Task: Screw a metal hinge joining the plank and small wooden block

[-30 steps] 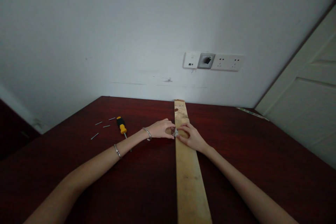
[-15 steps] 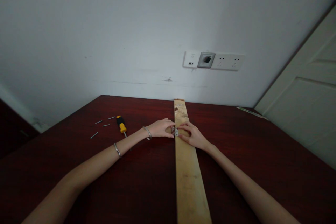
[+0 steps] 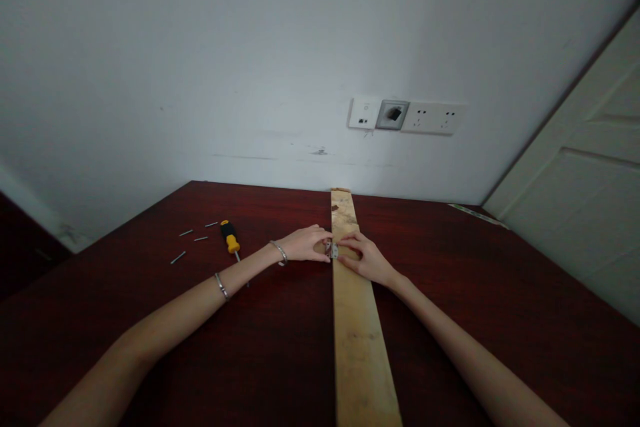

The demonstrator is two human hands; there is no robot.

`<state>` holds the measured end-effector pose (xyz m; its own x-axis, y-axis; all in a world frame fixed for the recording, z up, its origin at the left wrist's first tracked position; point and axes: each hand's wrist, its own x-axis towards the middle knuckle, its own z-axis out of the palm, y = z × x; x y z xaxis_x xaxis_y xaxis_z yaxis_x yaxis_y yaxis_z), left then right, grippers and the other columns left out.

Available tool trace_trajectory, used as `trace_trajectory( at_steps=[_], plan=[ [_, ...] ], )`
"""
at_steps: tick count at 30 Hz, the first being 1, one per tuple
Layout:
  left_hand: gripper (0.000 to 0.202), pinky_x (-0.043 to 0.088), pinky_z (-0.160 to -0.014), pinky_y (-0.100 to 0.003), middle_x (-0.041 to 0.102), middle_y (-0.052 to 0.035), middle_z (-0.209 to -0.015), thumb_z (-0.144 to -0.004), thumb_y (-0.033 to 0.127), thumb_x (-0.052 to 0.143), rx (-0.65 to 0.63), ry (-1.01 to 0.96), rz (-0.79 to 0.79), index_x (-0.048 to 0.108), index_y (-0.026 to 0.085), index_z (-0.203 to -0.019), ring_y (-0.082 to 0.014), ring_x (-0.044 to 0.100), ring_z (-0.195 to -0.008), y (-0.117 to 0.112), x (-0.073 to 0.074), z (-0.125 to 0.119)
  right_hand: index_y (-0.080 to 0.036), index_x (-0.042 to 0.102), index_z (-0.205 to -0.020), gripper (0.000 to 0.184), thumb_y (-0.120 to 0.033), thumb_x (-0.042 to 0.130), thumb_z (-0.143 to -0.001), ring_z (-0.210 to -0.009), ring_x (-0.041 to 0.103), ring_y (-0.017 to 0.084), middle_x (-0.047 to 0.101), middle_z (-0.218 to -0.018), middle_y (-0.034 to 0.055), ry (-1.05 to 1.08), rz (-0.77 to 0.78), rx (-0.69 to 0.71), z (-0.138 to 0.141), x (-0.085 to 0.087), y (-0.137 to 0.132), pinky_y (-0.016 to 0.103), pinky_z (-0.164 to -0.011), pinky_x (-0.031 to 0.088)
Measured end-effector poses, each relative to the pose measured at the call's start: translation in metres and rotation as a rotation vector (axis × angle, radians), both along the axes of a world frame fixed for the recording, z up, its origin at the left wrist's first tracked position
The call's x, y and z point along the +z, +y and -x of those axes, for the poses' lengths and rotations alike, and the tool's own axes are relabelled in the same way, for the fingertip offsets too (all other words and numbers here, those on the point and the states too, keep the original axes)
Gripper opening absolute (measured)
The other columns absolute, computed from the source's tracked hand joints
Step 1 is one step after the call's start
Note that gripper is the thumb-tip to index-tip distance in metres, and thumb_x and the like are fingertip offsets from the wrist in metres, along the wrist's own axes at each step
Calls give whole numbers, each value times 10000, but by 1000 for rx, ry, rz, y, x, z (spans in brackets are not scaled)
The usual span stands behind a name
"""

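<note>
A long wooden board (image 3: 357, 327) lies lengthwise on the dark red tabletop, its far end by the wall. On its left edge, towards the far end, sits a small silver metal hinge (image 3: 334, 251). My left hand (image 3: 305, 243) comes from the left and pinches the hinge's left leaf, which reaches past the board's edge. From the right, my right hand (image 3: 370, 259) rests over the board, thumb and fingertips closed on the hinge's right side. The fingers cover part of the hinge.
Left of my hands lies a yellow-and-black screwdriver (image 3: 231, 238), its shaft partly behind my left forearm. Several screws, one of them a screw (image 3: 178, 257) nearest me, lie further left. Wall sockets (image 3: 435, 118) are above the table (image 3: 270, 360); a pale door (image 3: 595, 180) stands at right.
Hardly anything differs. The whole view has shifted very slightly, while both hands stay at the hinge on the board.
</note>
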<state>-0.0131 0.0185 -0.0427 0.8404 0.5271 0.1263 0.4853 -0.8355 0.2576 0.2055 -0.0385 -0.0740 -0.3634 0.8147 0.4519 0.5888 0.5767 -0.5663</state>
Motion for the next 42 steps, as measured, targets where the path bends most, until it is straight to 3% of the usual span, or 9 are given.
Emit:
trace_trajectory(
  at_steps=[13,19,31,42],
  plan=[
    [642,419,-852,-309,554,-78,-1092,-740,489,688,0,37,-12,472,182,-1260,-245,487,-1057,0,3,0,-200,675,-1008,273,-289,653,-752,-929,593,192,590,-998,65,15,-21,-32,3,-2,1,340,-858,488],
    [725,404,-855,-325,511,-104,-1099,-697,541,693,14,101,-29,475,127,-1251,-252,467,-1002,2,3,2,-180,680,-997,271,-309,649,-761,-924,593,192,594,-981,72,16,-25,-27,4,-1,0,337,-873,481],
    [761,381,-904,-323,500,-107,-1104,-693,463,725,2,142,22,434,100,-1295,-248,443,-1032,2,7,3,-179,677,-1002,277,-309,652,-759,-917,588,188,590,-985,72,7,-20,-38,4,-2,1,338,-861,485],
    [739,390,-887,-333,517,-86,-1076,-687,442,725,-59,55,41,431,157,-1303,-246,462,-1008,6,4,6,-209,675,-987,253,-311,656,-756,-926,600,196,597,-988,63,25,-47,-37,4,0,-1,351,-867,491]
  ],
)
